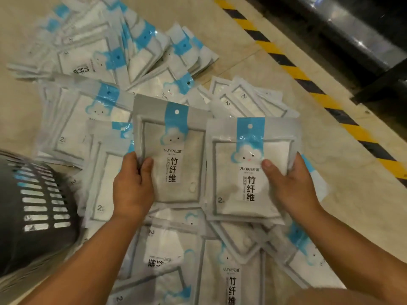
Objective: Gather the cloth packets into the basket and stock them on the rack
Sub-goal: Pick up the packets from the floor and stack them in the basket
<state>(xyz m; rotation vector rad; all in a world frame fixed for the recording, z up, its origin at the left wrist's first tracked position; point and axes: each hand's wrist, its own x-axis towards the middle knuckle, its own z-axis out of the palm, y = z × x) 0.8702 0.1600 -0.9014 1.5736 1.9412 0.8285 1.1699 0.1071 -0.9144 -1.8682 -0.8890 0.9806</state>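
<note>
My left hand [132,186] grips a grey-and-white cloth packet [176,137] by its lower left edge, thumb on the front. My right hand [290,183] grips a second, whiter cloth packet [229,186] by its right edge, thumb on the front. Both packets are held upright side by side, blue header strips at the top, above a pile of several more packets [105,62] spread over the floor. The dark slotted basket [37,208] stands at the left, close to my left forearm; its inside is hidden.
Pale tiled floor [319,194] lies to the right. A yellow-and-black hazard stripe [308,89] runs diagonally across the upper right. Beyond it is a dark, shiny structure [356,40].
</note>
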